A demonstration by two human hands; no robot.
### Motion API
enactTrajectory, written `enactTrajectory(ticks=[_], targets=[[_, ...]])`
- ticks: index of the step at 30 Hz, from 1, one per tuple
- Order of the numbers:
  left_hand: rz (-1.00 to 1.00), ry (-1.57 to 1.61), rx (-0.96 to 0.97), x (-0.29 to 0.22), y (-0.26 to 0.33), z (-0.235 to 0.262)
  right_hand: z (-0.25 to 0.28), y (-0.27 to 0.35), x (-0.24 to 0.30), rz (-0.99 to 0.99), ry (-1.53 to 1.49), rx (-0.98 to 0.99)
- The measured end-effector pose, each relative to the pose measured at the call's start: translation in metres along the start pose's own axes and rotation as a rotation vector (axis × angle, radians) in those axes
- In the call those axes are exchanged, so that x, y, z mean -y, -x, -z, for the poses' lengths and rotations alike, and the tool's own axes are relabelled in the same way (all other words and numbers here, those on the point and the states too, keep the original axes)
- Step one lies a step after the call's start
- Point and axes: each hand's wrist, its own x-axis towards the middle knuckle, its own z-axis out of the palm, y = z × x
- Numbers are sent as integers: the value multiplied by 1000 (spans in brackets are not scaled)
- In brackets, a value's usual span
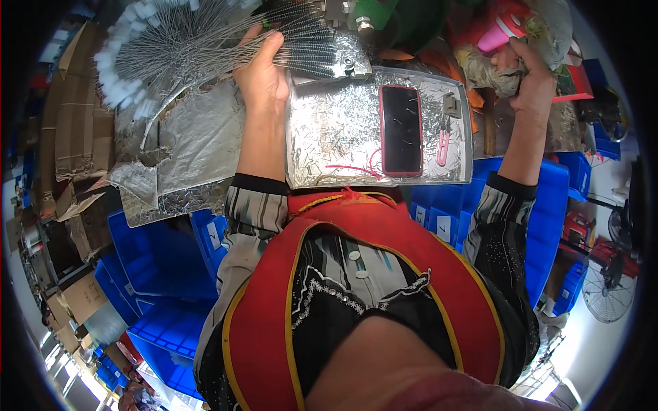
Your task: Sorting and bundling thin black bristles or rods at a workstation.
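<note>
My left hand (263,74) is closed around a bundle of thin wire stems (219,49) at the upper left. White tips fan out at the bundle's far left, and dark ridged ends lie to the right, beside a metal block (351,60). At the upper right, my right hand (528,77) has its fingers curled at a crumpled, pale wrapped bundle (499,81), just below a pink and red object (499,34). Whatever its fingertips grip is hard to make out.
Before me lies a shallow white tray (469,147) littered with metal clippings. It holds a phone (401,130) in a red case and a small pink-handled tool (443,147). Green machinery (404,27) stands behind. Blue bins (161,257) and cardboard (75,116) flank the bench.
</note>
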Motion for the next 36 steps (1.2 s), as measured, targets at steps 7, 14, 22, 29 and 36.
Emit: enactTrajectory(ticks=[7, 14, 22, 29, 36], targets=[[-9, -2, -3, 0, -1, 1, 9, -12, 6, -125, -68, -21], [0, -16, 15, 0, 0, -2, 7, 3, -41, 461, 53, 17], [119, -207, 68, -14, 4, -4, 8, 4, -33, 165, -32, 70], [93, -88, 57, -5, -2, 6, 13, -7, -11, -41, -111, -44], [97, -98, 1, -2, -1, 5, 13, -8, -13, -87, -95, -31]])
